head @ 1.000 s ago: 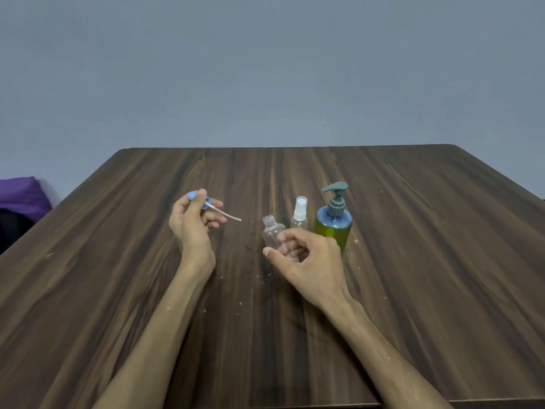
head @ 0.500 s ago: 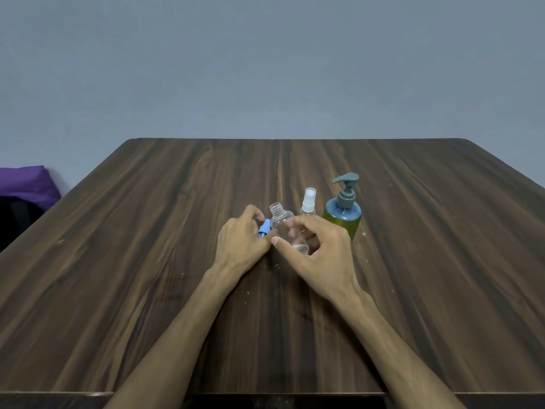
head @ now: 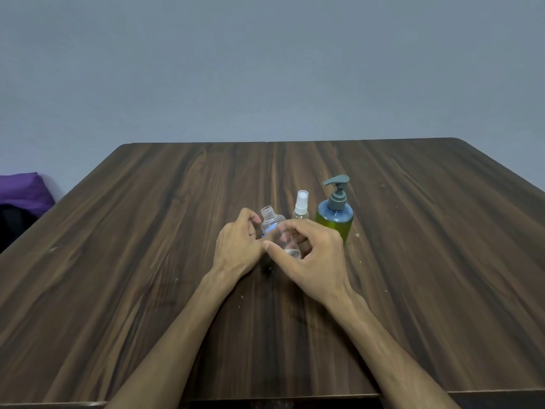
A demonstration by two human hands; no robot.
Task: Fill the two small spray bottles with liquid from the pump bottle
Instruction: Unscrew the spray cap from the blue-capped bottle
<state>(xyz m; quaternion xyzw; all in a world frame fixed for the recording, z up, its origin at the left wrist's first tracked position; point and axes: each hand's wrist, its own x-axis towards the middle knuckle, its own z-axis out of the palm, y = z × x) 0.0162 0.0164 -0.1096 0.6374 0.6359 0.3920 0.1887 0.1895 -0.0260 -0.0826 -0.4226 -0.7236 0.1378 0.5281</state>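
Fingers: right hand (head: 312, 255) curls round the uncapped spray bottle (head: 275, 228), held tilted just above the table (head: 147, 261); left hand (head: 236, 246) pinches what seems its blue sprayer cap (head: 266, 231), mostly hidden.
Open bottle: looks empty.
Second spray bottle (head: 301, 206): capped, untouched, just behind.
Pump bottle (head: 334, 218): upright beside it, unpressed.
Progress: one bottle opened; both fills remain.

Two bare forearms rise from the bottom edge of the frame toward its centre, ending in the left hand (head: 236, 246) and the right hand (head: 312, 261). No sleeve covers either arm as far as the frame shows. Wrists and fingers carry nothing.
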